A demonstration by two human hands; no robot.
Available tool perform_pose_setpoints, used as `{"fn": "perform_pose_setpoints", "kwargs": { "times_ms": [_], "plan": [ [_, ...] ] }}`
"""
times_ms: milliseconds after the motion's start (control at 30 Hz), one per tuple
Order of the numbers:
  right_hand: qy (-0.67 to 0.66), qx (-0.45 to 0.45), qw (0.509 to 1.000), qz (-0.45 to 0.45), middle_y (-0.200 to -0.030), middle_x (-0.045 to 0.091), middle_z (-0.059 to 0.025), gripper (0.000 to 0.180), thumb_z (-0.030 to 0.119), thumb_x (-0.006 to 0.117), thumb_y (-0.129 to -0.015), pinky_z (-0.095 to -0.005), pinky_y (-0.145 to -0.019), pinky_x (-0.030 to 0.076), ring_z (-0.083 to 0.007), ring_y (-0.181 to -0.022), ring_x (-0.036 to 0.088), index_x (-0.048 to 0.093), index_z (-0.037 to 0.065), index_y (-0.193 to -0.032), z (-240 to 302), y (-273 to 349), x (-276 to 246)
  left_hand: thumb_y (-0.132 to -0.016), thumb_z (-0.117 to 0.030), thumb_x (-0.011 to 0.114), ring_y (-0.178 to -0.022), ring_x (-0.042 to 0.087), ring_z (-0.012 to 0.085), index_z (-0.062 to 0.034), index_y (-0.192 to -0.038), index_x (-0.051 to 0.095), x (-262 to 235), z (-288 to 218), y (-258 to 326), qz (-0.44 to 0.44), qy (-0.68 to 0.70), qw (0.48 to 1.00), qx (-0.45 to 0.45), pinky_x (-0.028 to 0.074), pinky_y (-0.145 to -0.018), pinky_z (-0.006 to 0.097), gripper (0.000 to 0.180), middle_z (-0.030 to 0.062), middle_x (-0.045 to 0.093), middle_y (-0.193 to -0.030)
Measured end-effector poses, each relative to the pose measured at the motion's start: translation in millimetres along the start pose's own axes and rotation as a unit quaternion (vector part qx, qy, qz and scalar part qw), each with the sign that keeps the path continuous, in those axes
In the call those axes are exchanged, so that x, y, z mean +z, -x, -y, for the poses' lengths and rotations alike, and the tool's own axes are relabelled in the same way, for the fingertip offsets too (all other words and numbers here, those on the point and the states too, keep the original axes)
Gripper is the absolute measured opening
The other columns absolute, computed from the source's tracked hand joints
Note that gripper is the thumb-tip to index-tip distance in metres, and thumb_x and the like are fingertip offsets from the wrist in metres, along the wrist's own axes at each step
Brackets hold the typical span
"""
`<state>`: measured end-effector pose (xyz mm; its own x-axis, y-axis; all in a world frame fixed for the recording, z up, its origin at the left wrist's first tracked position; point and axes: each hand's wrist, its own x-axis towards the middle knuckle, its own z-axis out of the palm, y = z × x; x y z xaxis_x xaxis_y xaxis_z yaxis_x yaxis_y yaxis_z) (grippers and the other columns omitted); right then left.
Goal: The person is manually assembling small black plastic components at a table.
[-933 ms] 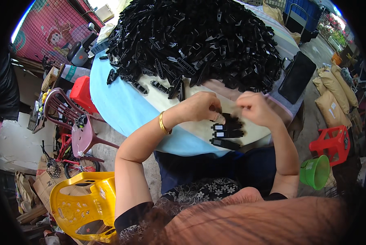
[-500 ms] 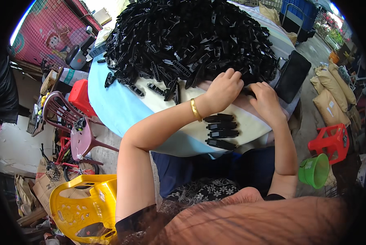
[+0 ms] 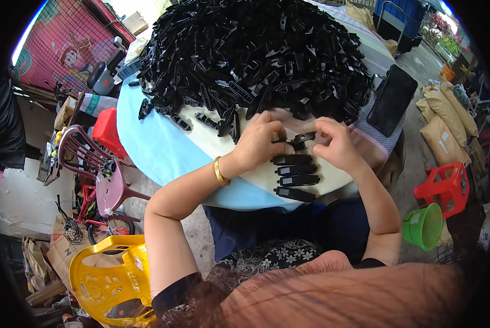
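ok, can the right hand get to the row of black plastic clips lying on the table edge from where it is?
Probably yes. The right hand sits just above the row of black plastic clips, with nothing between them, though it is busy holding another black clip together with the left hand.

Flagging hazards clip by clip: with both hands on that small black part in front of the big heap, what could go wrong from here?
1. The heap of black parts rises right behind the left hand and right hand; a nudge could send pieces sliding onto the work spot.
2. The row of finished parts lies near the table edge, just under the wrists; a forearm sweep might knock them off.
3. The black part is pinched only at the fingertips, so it could slip.
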<state>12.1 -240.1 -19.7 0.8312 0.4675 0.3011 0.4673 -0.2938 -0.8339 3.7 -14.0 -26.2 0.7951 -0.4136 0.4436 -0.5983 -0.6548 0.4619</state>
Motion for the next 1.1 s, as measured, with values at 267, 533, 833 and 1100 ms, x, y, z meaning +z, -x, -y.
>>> {"fn": "perform_pose_setpoints", "kwargs": {
  "times_ms": [267, 533, 833, 1100],
  "plan": [
    [0.214, -0.12, 0.969, 0.005, -0.084, 0.063, -0.0067, 0.021, -0.001, 0.066, -0.063, -0.0324, -0.072, 0.048, -0.0239, -0.085, 0.054, 0.067, -0.001, -0.084, 10, 5, 1, -0.067, -0.008, 0.073, -0.066, 0.059, 0.0244, 0.0004, -0.086, 0.069, -21, 5, 1, 0.14, 0.107, 0.982, -0.07, 0.048, -0.063, 0.033, 0.022, 0.0115, 0.059, -0.077],
    [0.152, -0.133, 0.979, 0.012, -0.078, 0.061, -0.0084, 0.015, -0.007, 0.064, -0.06, -0.0337, -0.07, 0.046, -0.025, -0.083, 0.055, 0.062, -0.003, -0.075, -4, -4, 16, -0.067, -0.004, 0.071, -0.065, 0.058, 0.0223, 0.0029, -0.082, 0.067, -11, -3, -1, 0.108, 0.08, 0.991, -0.005, 0.048, -0.062, 0.03, 0.017, 0.0099, 0.058, -0.074],
    [0.379, -0.162, 0.905, -0.105, -0.086, 0.055, -0.0097, 0.027, 0.001, 0.063, -0.071, -0.0356, -0.072, 0.047, -0.027, -0.083, 0.053, 0.065, 0.001, -0.098, 0, -33, 9, -0.065, -0.013, 0.078, -0.084, 0.057, 0.028, -0.003, -0.095, 0.06, -17, 23, -24, -0.089, -0.086, 0.99, -0.069, 0.049, -0.075, 0.036, 0.037, 0.0113, 0.057, -0.09],
    [0.433, -0.217, 0.872, -0.069, -0.091, 0.059, -0.0062, 0.02, 0.004, 0.06, -0.073, -0.032, -0.073, 0.045, -0.0233, -0.088, 0.055, 0.067, 0.005, -0.092, -11, -29, 14, -0.068, -0.004, 0.07, -0.084, 0.058, 0.0298, -0.0033, -0.117, 0.049, -20, 15, -22, -0.049, -0.07, 0.992, -0.091, 0.05, -0.077, 0.035, 0.053, 0.012, 0.06, -0.09]
  ]
}}
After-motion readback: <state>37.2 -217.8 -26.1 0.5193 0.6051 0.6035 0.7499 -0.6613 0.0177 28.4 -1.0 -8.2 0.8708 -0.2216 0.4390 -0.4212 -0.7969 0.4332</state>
